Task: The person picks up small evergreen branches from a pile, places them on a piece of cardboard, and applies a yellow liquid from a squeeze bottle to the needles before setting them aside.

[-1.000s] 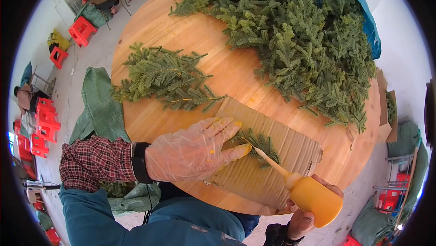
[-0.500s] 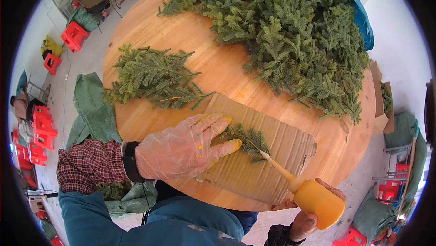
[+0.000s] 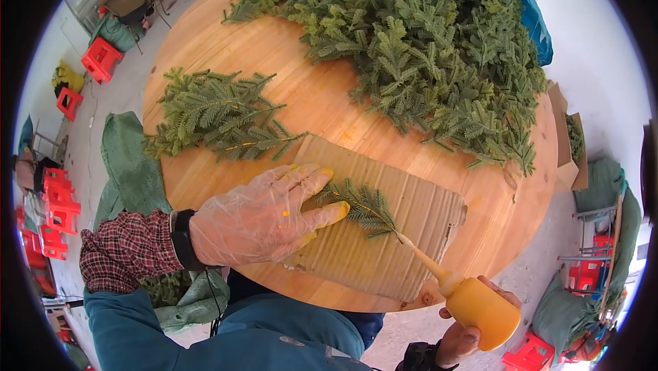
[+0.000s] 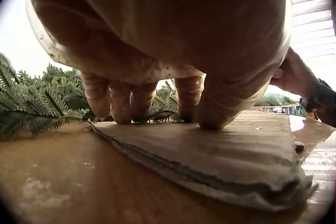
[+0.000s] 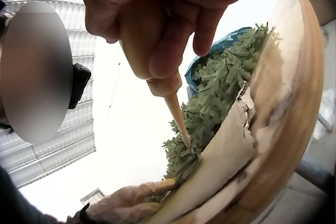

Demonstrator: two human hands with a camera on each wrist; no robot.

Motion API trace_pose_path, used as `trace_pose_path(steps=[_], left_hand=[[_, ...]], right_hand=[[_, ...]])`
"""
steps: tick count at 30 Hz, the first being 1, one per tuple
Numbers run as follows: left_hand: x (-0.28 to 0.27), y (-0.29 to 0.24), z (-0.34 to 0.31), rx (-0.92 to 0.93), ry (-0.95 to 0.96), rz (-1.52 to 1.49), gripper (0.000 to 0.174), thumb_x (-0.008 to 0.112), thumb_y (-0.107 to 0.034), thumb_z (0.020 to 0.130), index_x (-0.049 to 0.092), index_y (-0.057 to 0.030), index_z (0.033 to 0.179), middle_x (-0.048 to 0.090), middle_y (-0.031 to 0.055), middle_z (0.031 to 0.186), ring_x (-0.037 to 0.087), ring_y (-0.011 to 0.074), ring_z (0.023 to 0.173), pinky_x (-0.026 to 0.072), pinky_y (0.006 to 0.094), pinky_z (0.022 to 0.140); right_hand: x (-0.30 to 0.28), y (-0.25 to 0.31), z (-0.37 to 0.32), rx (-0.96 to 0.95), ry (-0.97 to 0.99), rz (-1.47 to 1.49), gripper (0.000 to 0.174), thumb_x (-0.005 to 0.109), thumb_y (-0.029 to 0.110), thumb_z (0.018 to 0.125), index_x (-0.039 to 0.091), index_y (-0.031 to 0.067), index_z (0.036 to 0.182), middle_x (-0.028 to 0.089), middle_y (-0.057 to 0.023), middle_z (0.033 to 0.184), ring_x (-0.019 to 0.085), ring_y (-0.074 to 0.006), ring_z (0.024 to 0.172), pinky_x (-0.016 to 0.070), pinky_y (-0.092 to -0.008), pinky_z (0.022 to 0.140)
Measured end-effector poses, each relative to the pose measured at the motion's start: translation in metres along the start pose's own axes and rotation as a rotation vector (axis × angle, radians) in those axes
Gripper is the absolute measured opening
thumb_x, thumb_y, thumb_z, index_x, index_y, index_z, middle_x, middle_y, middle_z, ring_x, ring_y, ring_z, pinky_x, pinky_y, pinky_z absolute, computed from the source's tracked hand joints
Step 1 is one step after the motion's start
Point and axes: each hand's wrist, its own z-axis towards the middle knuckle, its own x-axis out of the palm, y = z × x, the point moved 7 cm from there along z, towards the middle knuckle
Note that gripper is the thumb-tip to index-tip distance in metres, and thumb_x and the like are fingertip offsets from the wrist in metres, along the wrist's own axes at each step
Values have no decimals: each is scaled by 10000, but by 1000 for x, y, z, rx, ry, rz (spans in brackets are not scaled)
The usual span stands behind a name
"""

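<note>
My left hand (image 3: 250,217), in a clear plastic glove with yellow stains, rests on a corrugated cardboard sheet (image 3: 356,261). Its fingers reach out with the tips down on the sheet, as the left wrist view also shows. Thumb and forefinger press beside the stem of a small green fir sprig (image 3: 370,212) with a yellow streak along it. My bare right hand (image 3: 458,343) grips a tilted orange-yellow squeeze bottle (image 3: 483,309). The long nozzle (image 5: 178,121) of the bottle points down, its tip right at the sprig's right end.
Several streaked fir sprigs (image 3: 212,114) lie left of the cardboard on the round wooden table (image 3: 205,45). A large heap of fir sprigs (image 3: 418,49) covers the far right, by a blue bag (image 3: 538,21). Red stools (image 3: 101,60) and an open carton (image 3: 569,145) stand around.
The bottle's nozzle has travelled along the sprig, from near my left thumb to the far right end. My left hand keeps its place on the cardboard while the head view shifts slightly.
</note>
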Motion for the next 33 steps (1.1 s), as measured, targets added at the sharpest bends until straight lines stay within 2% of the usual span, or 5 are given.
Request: trace_pose_path(steps=[3,12,24,29,33], left_hand=[[7,3,-2,-40,42,12,680,741,-261,801,484,-209,1428,444,225,1435,478,394,1307,401,477,1104],[-3,0,1,-40,45,85,652,728,-260,815,491,-228,1423,443,204,1450,471,390,1320,413,468,1079],[-25,-10,14,92,-182,261,423,584,-109,883,575,-142,1305,586,91,1003,599,250,1018,496,400,862],[-103,37,-29,-252,-507,663,441,585,-90,876,577,-134,1315,610,124,1038,613,266,948,491,393,853],[-78,101,-82,-419,-314,595,360,574,-102,888,633,-98,1244,610,154,1127,602,340,968,483,438,855]], right_hand=[[-7,-2,-2,-9,-23,-11,1006,691,742,751,347,-25,1303,598,-210,1163,663,-251,665,510,-258,434],[-43,-6,-16,-1,-68,-20,964,680,723,774,372,-24,1299,600,-204,1141,648,-251,672,504,-270,470],[-7,-24,-5,-21,25,170,883,659,683,820,412,-18,1297,602,-190,1095,618,-252,696,487,-296,536],[-8,-25,-11,-1,-1,201,850,650,667,840,429,-16,1296,603,-184,1076,605,-253,706,480,-307,563],[-12,-25,-17,16,-27,207,824,643,653,855,442,-14,1295,604,-180,1061,595,-253,714,474,-315,585]])
